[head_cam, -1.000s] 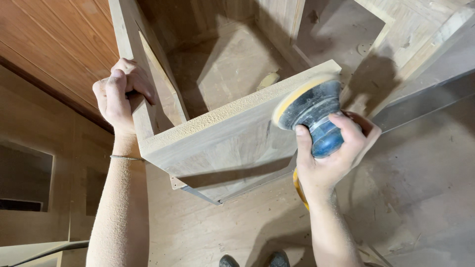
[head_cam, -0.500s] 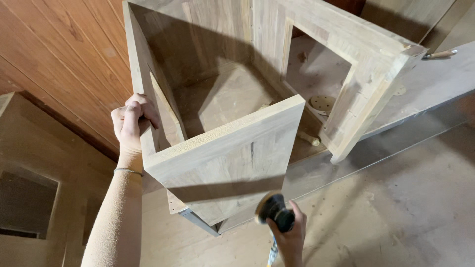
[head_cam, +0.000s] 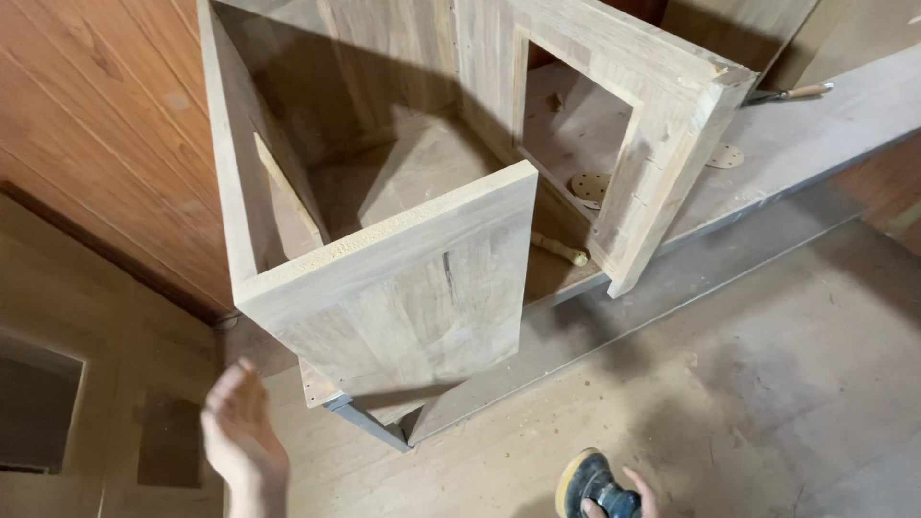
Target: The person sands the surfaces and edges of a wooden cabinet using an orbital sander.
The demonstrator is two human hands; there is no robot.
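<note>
Two hands apart: left hand (head_cam: 242, 436) open, clear of the wooden cabinet (head_cam: 432, 221); right hand (head_cam: 619, 499) grips an orbital sander (head_cam: 587, 480).

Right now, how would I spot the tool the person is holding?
Find the big wooden cabinet frame on the workbench, then look down to the dusty floor at the picture's bottom edge. There the right hand grips a round sander, the only dark thing with a yellow rim.

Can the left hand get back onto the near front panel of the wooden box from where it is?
Probably yes. The left hand is open and holds nothing, just below the front panel, with only open air between them.
</note>
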